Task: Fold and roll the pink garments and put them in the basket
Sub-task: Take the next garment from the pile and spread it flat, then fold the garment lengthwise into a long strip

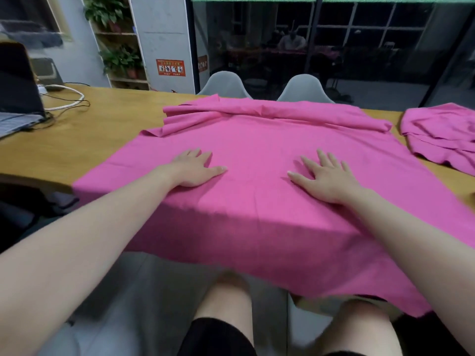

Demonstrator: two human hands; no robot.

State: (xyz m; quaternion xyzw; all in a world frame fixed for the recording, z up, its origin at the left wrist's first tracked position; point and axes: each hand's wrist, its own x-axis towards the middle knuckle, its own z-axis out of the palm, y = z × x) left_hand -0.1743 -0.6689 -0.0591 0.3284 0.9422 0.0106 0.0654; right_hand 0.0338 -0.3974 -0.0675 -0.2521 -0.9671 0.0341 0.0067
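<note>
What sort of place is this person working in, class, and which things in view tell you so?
Probably an office or meeting room. A long wooden table carries a laptop with cables, two grey chairs stand on its far side, and a glass partition runs behind them. Both hands lie flat on a pink garment.

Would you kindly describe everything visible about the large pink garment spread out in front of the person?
The large pink garment is plain, matte, thin-looking cloth. It lies flat on the wooden table, its far edge bunched into folds and its near edge hanging over the table's front toward the person's knees. The left hand and right hand press flat on it, fingers straight.
</note>
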